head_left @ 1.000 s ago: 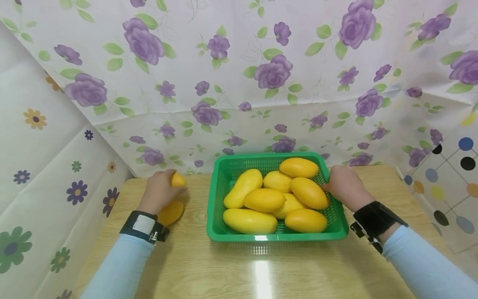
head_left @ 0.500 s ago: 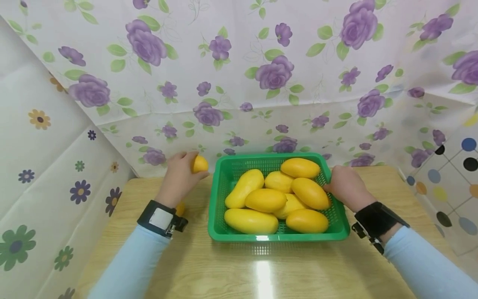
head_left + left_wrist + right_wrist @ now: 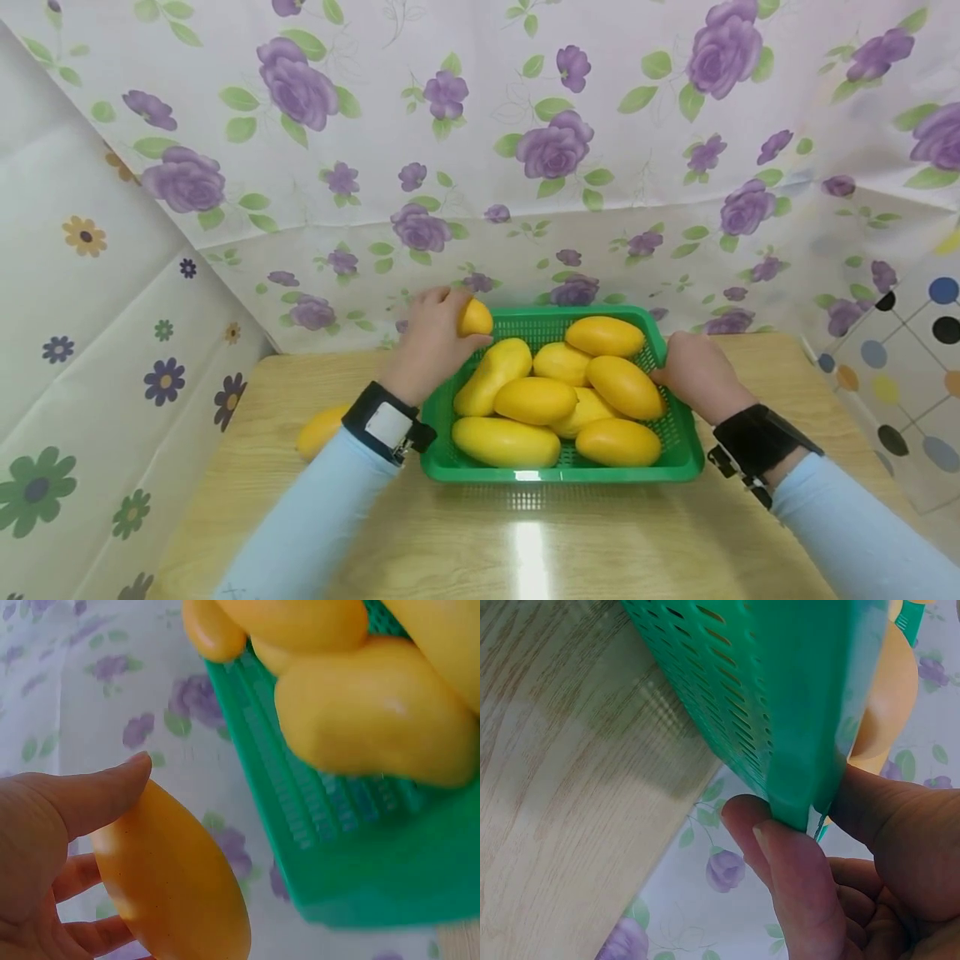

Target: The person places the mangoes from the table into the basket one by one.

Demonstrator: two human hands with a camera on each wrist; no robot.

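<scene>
A yellow mango (image 3: 176, 877) is gripped between the thumb and fingers of my left hand (image 3: 431, 346), which is over the back left corner of a green plastic basket (image 3: 562, 476). Several yellow mangoes (image 3: 534, 401) lie piled in the basket. My right hand (image 3: 699, 375) pinches the basket's right rim, thumb inside and fingers outside, as the right wrist view shows. One more mango (image 3: 321, 431) lies on the table to the left, partly hidden behind my left forearm.
The basket stands on a light wood table (image 3: 465, 550), near its back edge. A white curtain with purple flowers (image 3: 420, 225) hangs right behind. Patterned cloths also close off the left side (image 3: 112, 350) and the right side (image 3: 907, 375).
My left hand has lifted the mango from the table at the left and carried it rightward to the basket's back left corner. My right hand stays on the rim.
</scene>
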